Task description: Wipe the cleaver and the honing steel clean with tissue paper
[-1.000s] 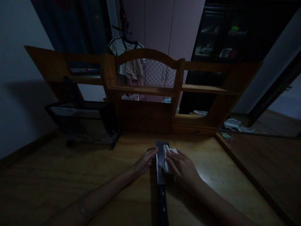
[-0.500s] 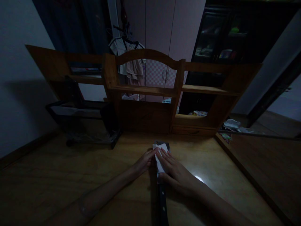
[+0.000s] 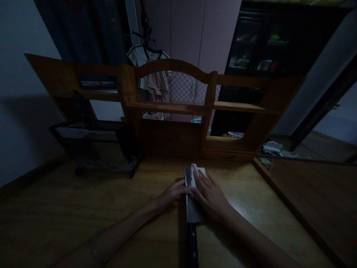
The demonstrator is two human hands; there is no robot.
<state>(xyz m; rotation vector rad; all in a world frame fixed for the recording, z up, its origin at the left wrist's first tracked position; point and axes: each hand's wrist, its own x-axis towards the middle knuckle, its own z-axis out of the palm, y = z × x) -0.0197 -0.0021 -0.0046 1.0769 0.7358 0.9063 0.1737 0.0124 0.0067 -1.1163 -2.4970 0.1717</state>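
Note:
A kitchen cleaver (image 3: 193, 213) points away from me over the wooden tabletop, its black riveted handle (image 3: 192, 242) toward me. Along the left side of the blade, my left hand (image 3: 175, 190) steadies it, thumb on top and the other fingers partly hidden beside or under it. My right hand (image 3: 208, 191) presses a folded white tissue (image 3: 194, 172) onto the far part of the blade with its fingers extended over it. Bare metal shows between the tissue and the handle.
A wooden shelf unit (image 3: 170, 108) stands along the back of the table (image 3: 156, 238). To the left is a dark-framed rack (image 3: 95, 149). A raised wooden edge (image 3: 290, 208) runs along the right. Clothes (image 3: 153, 74) hang beyond the shelf.
My right hand and the tissue have shifted to the right across the blade, uncovering metal near the handle and along the left side. My left hand stays at the blade's left side.

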